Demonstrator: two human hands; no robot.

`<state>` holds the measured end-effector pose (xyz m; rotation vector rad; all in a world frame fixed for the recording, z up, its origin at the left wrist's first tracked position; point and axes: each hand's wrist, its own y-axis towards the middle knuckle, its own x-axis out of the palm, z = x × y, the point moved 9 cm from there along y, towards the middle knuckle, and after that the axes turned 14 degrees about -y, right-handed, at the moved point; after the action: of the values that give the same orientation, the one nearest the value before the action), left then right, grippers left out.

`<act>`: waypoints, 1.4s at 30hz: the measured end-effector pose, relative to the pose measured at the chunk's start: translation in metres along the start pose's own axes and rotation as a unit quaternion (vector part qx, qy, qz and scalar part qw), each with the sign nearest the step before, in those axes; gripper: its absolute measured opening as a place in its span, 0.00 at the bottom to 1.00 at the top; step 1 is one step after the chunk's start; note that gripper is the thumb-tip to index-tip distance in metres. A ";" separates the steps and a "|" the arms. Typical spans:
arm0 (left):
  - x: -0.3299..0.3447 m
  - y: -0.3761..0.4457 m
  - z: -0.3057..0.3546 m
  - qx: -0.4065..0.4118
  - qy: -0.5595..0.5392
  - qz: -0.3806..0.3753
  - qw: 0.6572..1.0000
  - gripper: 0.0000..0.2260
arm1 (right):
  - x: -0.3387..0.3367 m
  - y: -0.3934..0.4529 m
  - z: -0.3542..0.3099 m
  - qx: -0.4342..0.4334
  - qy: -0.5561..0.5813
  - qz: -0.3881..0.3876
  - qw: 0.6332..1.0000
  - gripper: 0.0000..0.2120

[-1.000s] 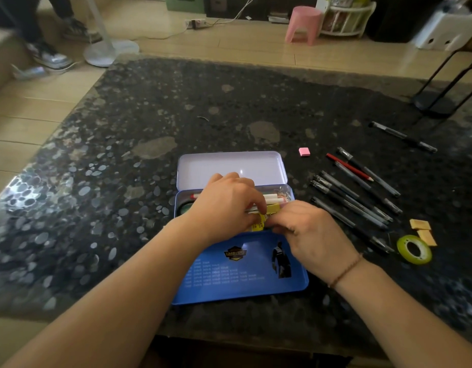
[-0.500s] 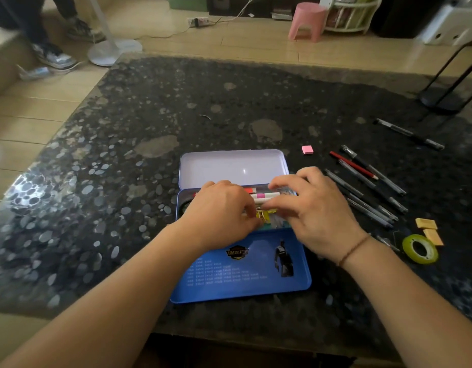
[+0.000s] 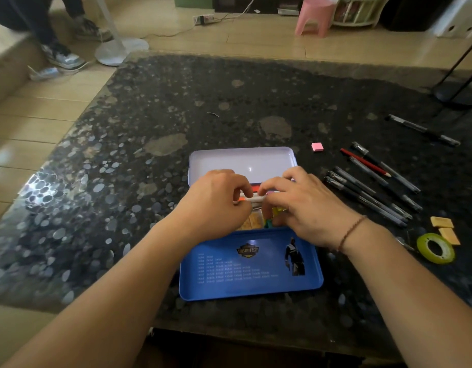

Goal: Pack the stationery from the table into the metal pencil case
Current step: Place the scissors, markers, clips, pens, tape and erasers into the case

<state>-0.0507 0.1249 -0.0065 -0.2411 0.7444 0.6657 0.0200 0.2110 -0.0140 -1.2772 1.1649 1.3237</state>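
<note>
A glossy painted metal pencil case (image 3: 250,272) is seen on a polished, speckled stone-like table (image 3: 150,123); beside the case, the pens (image 3: 373,192) appear plastic.

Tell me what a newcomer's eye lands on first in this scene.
First, the two hands, left hand and right hand, meeting over the open blue metal pencil case at the table's near middle, fingers curled around white markers inside it. Next, the row of dark pens lying loose to the right, with a green tape roll nearer the edge and a small pink eraser beyond the case.
</note>
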 end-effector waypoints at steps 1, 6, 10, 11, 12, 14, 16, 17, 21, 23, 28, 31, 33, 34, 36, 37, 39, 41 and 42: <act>0.003 -0.001 0.002 0.006 -0.010 -0.010 1.000 0.08 | 0.000 0.000 0.001 0.005 0.016 0.004 1.000 0.09; 0.017 -0.004 0.015 0.043 -0.027 -0.063 0.997 0.12 | -0.011 -0.001 0.010 0.063 0.130 0.075 0.987 0.11; 0.014 0.003 0.019 0.035 -0.087 -0.026 0.995 0.04 | -0.019 -0.011 0.036 0.191 0.329 0.146 0.913 0.07; 0.014 0.004 0.019 0.028 -0.095 -0.022 0.995 0.04 | -0.019 -0.013 0.038 0.206 0.338 0.150 0.906 0.06; 0.016 0.006 0.019 0.018 -0.101 -0.024 0.994 0.04 | -0.020 -0.016 0.039 0.216 0.339 0.154 0.903 0.06; 0.019 0.008 0.019 -0.001 -0.103 -0.031 0.994 0.04 | -0.020 -0.020 0.039 0.231 0.326 0.167 0.901 0.05; 0.024 0.010 0.016 -0.015 -0.087 -0.046 0.995 0.04 | -0.015 -0.022 0.039 0.241 0.309 0.152 0.907 0.05; 0.027 0.010 0.015 -0.020 -0.079 -0.060 0.995 0.05 | -0.010 -0.022 0.039 0.242 0.304 0.129 0.912 0.05; 0.038 0.006 0.014 -0.026 -0.030 -0.115 0.993 0.06 | -0.002 -0.025 0.035 0.201 0.197 0.054 0.958 0.05; 0.041 0.005 0.017 -0.019 -0.014 -0.120 0.992 0.07 | -0.004 -0.029 0.035 0.200 0.145 0.040 0.968 0.04; 0.051 0.003 0.021 -0.004 0.018 -0.129 0.992 0.09 | 0.002 -0.032 0.040 0.240 0.106 -0.005 0.965 0.04; 0.051 0.003 0.021 -0.012 0.020 -0.118 0.993 0.08 | 0.004 -0.032 0.037 0.240 0.090 -0.023 0.966 0.05; 0.049 0.005 0.022 -0.005 0.024 -0.114 0.993 0.08 | 0.002 -0.032 0.037 0.239 0.066 -0.025 0.968 0.05; 0.047 0.005 0.022 -0.003 0.025 -0.109 0.994 0.07 | 0.001 -0.032 0.038 0.240 0.055 -0.029 0.969 0.05; 0.041 0.007 0.020 -0.015 0.015 -0.096 0.995 0.09 | 0.001 -0.033 0.038 0.240 0.037 -0.040 0.969 0.06; 0.037 0.007 0.017 -0.021 0.011 -0.089 0.996 0.10 | 0.000 -0.033 0.038 0.239 0.027 -0.045 0.970 0.06; 0.027 0.009 0.014 -0.011 0.011 -0.070 0.997 0.12 | -0.002 -0.033 0.039 0.237 0.012 -0.039 0.971 0.06; 0.016 0.009 0.013 0.027 0.016 -0.048 0.998 0.15 | -0.006 -0.032 0.039 0.220 0.000 -0.020 0.975 0.05; 0.014 0.008 0.013 0.044 0.026 -0.050 0.997 0.17 | -0.008 -0.031 0.038 0.209 -0.002 -0.013 0.978 0.06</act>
<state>-0.0412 0.1435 -0.0062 -0.2139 0.8044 0.5330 0.0465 0.2522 -0.0069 -0.9768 1.3344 0.9923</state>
